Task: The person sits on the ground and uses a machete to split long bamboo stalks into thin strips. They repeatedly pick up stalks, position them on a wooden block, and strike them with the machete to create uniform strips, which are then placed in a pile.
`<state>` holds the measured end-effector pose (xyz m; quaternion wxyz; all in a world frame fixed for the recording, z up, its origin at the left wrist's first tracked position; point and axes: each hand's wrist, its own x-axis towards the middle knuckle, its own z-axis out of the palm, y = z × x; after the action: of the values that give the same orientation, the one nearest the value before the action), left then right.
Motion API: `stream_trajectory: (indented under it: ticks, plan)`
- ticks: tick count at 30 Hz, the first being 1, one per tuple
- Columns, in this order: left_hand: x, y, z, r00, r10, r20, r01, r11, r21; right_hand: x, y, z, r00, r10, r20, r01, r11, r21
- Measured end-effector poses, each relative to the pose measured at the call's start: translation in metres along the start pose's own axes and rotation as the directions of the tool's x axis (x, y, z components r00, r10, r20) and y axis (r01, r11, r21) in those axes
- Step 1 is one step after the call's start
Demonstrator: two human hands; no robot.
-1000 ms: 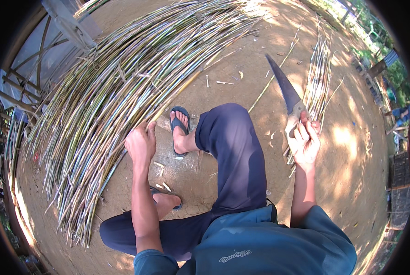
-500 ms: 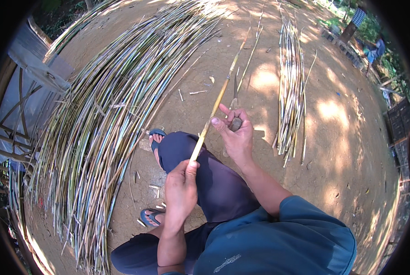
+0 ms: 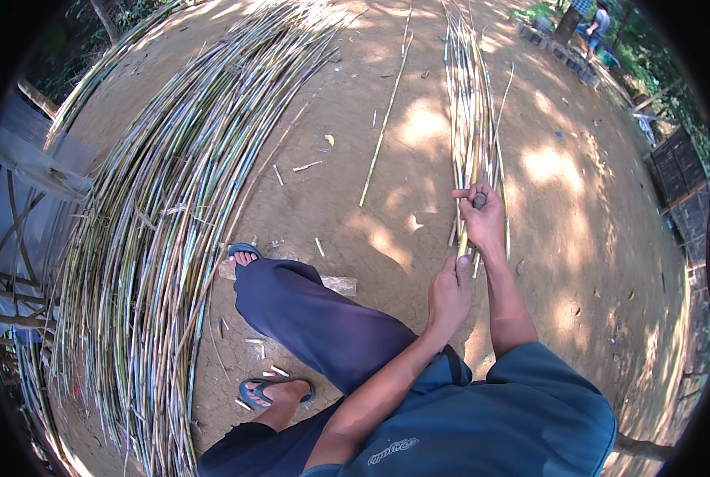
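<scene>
A long yellow cane pole (image 3: 462,241) runs away from me over the small bundle of cane poles (image 3: 472,95) on the right. My left hand (image 3: 450,296) is closed around its near end, thumb along the top. Just beyond, my right hand (image 3: 484,219) is closed on a knife, whose rounded handle end (image 3: 479,200) pokes up from the fist. Its index finger stretches left across the cane. The blade is hidden from sight here, and the held cane's far part blends into the bundle below.
A wide heap of long cane poles (image 3: 172,175) covers the ground at left. One single cane (image 3: 385,119) lies between heap and bundle. Short offcuts (image 3: 279,370) and a flat block (image 3: 339,285) are near my feet. Another person (image 3: 597,30) is far off at upper right.
Both hands have swung right with the cane, from above my knee to over the small bundle. The knife blade, visible before, is now hidden. My view has also shifted.
</scene>
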<state>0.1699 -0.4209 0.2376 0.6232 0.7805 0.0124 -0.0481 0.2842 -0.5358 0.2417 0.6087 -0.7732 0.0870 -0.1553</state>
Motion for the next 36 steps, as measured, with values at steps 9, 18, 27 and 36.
stream_trajectory:
  ticks: [9,18,27,36]
  plan:
    - [-0.027,0.026,-0.134,0.746,0.484,-0.457,-0.535,0.844,0.021,0.133,0.073,-0.117,0.99,-0.136,-0.032,0.077,0.721,-0.689]
    - [-0.069,-0.187,-0.325,0.464,-0.11,-0.879,-0.029,0.99,-0.139,0.281,0.212,-0.249,0.995,-0.075,0.072,0.098,0.446,-0.89]
    - [-0.203,-0.407,-0.378,0.062,-0.792,-0.608,0.772,0.424,-0.474,0.097,0.222,-0.135,0.985,-0.044,-0.165,-0.15,0.236,-0.96]
    - [-0.231,-0.478,-0.509,0.136,-0.61,-0.781,0.939,0.331,-0.095,-0.064,0.21,-0.079,0.996,0.067,0.052,0.023,0.379,-0.925]
